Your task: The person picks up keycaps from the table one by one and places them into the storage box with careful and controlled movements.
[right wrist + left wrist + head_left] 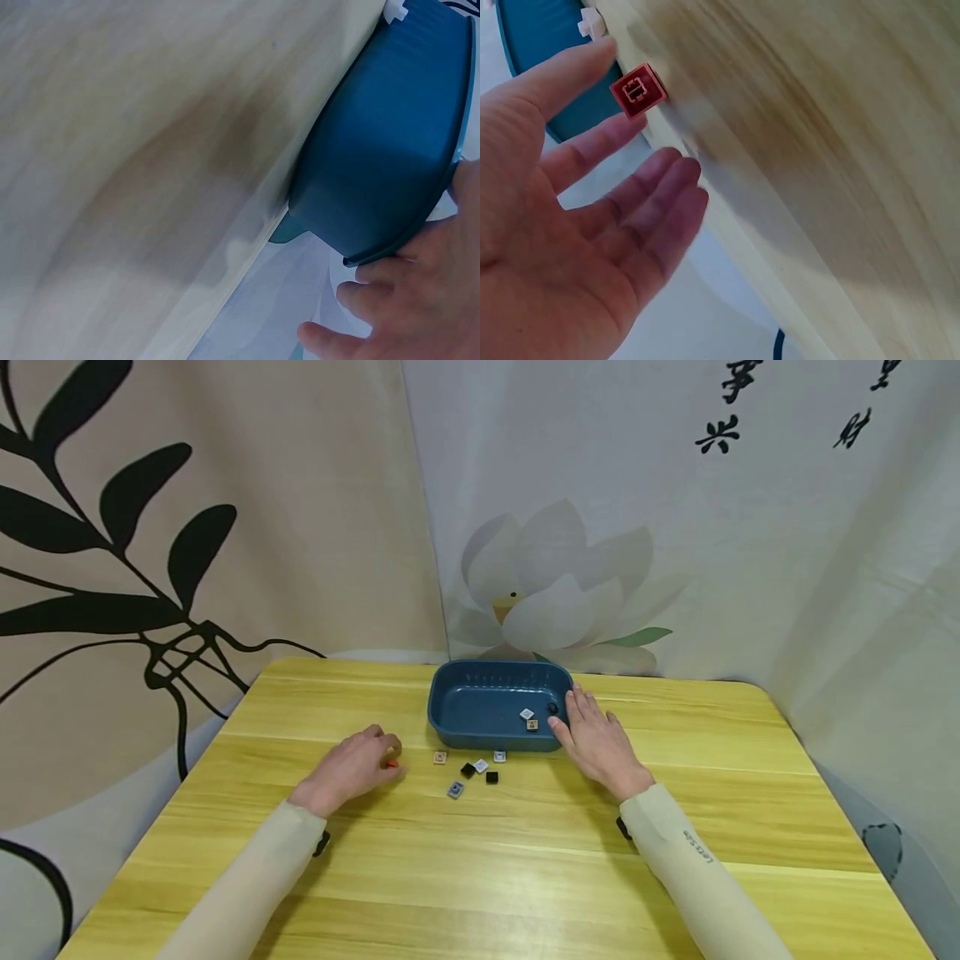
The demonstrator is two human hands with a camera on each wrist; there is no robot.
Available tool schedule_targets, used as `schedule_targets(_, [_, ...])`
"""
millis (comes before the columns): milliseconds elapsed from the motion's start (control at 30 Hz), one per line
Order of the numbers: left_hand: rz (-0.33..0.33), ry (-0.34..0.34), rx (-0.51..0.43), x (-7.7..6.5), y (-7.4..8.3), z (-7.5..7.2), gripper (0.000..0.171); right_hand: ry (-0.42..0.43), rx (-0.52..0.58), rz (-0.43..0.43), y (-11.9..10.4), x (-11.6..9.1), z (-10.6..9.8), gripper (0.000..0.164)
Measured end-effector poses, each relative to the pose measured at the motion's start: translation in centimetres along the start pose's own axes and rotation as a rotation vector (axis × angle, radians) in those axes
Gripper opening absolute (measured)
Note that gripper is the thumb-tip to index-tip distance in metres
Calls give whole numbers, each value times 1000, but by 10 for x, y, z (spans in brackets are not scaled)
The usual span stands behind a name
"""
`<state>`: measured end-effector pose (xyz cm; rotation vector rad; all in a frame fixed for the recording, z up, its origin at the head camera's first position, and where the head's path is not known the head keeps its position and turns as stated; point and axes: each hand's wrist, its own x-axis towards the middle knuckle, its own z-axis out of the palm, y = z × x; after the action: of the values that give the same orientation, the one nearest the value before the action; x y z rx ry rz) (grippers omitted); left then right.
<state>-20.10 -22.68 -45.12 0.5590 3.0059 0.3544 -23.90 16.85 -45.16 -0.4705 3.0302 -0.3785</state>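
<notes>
A red keycap point(638, 91) shows its hollow underside and cross-shaped stem in the left wrist view. My left hand point(352, 767) is at it, low over the table, with the index fingertip right at one corner. A gap shows between thumb tip and keycap, and the other fingers are loosely bent. To the right, my right hand point(597, 742) lies with extended fingers against the right end of a dark blue tray point(472, 706). In the right wrist view, fingertips reach the tray's rim. Inside the tray are a white keycap point(527, 714), a tan one point(532, 725) and a black piece point(552, 707).
Several loose keycaps lie before the tray: tan point(440, 758), grey point(455, 790), black point(492, 777) and white point(499, 757) among them. The wooden table point(480, 877) ends just behind the tray, where a printed curtain point(337, 510) hangs.
</notes>
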Motion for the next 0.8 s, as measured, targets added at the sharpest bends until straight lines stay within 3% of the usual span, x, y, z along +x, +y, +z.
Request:
schedule_targets(233, [49, -3, -38, -1, 0, 2, 10, -2, 8, -1, 0, 0, 1, 76])
schedule_targets(500, [115, 34, -13, 1, 3, 1, 7, 7, 16, 0, 0, 0, 1, 77])
schedule_targets(567, [135, 68, -9, 3, 5, 1, 5, 10, 17, -1, 0, 0, 1, 77])
schedule_targets(800, [182, 230, -4, 10, 22, -2, 19, 10, 23, 1, 1, 0, 1, 76])
